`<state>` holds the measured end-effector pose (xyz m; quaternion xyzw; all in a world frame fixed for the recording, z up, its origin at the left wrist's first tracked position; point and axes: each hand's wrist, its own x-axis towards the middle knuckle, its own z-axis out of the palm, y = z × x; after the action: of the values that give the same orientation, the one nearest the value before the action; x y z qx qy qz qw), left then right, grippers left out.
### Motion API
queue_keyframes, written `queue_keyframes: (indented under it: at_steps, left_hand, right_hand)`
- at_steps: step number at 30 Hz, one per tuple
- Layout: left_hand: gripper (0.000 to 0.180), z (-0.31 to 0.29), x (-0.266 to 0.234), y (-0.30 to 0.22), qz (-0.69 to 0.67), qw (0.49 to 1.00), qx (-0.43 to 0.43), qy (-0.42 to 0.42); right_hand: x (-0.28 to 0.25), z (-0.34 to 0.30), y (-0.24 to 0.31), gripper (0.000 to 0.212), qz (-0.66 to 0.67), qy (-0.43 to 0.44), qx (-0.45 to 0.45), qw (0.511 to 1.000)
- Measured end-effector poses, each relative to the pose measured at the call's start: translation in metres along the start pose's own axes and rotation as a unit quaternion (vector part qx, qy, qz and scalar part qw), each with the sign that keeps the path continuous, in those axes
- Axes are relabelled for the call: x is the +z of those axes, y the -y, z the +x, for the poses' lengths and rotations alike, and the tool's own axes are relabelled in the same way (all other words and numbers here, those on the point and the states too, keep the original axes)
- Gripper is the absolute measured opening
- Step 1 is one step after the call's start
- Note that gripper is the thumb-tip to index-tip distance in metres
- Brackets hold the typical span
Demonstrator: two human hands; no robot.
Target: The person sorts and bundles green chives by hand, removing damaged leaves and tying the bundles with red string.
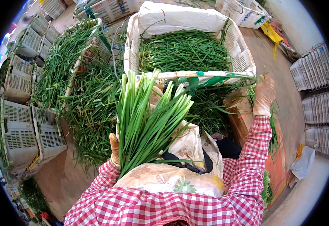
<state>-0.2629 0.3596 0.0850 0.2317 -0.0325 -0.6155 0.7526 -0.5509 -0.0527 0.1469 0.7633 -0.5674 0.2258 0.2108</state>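
Garlic-chive bundle [145, 124] clasped in left hand [114, 148], nearside of white plastic crate [132, 56], gloved right hand [264, 94] by crate's near-right corner, grip unclear

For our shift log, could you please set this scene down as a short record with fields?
Left grip: gloved, against the left side of a green bunch; fingers hidden
Right grip: gloved, reaching out beyond the white crate's near right corner; whether it holds anything is unclear
Bunch: long stalks, pale ends upward, fanned
White crate: ahead, holding green stalks
Left side: loose green heap, stacked crates
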Motion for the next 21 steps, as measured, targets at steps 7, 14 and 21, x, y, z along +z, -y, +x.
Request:
queue_keyframes:
  at_steps: [7,14,21]
  left_hand:
    - [0.089,-0.010,0.006,0.000,0.008,0.999,-0.027,-0.041]
    - [0.104,-0.015,-0.003,0.000,0.132,0.991,-0.022,-0.029]
    - [0.100,-0.022,-0.050,0.007,0.189,0.981,0.037,-0.033]
  right_hand:
    - [-0.079,-0.042,0.147,0.045,0.584,0.432,-0.028,0.687]
    - [-0.089,-0.052,0.141,0.017,0.674,0.365,-0.016,0.642]
    - [-0.032,0.029,0.005,0.019,0.454,-0.114,0.129,0.874]
